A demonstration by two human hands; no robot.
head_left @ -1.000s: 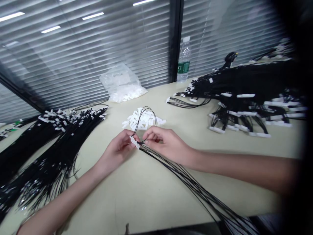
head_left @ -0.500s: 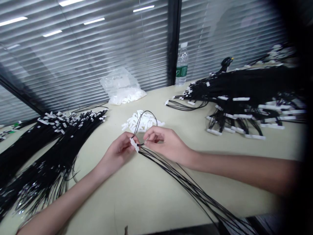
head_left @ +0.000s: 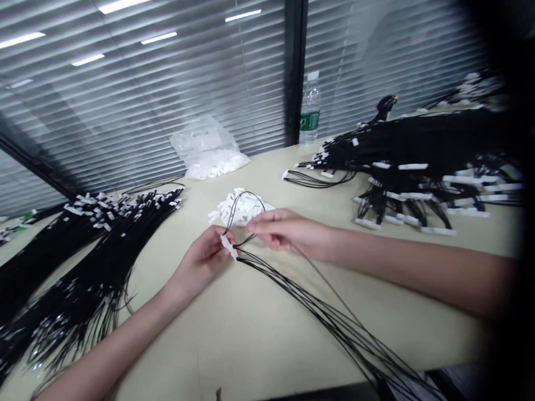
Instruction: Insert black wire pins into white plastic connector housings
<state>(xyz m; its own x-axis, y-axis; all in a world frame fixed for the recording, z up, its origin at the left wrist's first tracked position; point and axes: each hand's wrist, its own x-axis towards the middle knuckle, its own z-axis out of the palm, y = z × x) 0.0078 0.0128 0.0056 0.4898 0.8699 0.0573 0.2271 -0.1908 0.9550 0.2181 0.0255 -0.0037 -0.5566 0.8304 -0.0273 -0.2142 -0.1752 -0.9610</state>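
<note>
Between the fingers of my left hand (head_left: 208, 253) is a long white plastic connector (head_left: 228, 246), held tilted above the table. Several thin black wires (head_left: 301, 292) run from it down to the lower right, past the table's front edge. One wire loops up from the connector and over to my right hand (head_left: 284, 228). My right hand is closed on that wire, a short way right of the connector, and part of the wire hangs from it toward the lower right. The exact wire end in its fingers is hidden.
White connectors lie piled (head_left: 240, 206) behind my hands, with a clear plastic bag (head_left: 209, 150) of more beyond. Bundles of black wires (head_left: 137, 234) lie left; another large heap (head_left: 418, 145) lies right. A water bottle (head_left: 310, 111) stands by the window blinds (head_left: 167, 83).
My right hand has shifted slightly up and right, away from the connector, drawing the wire along. My left hand and the connector have stayed nearly still.
</note>
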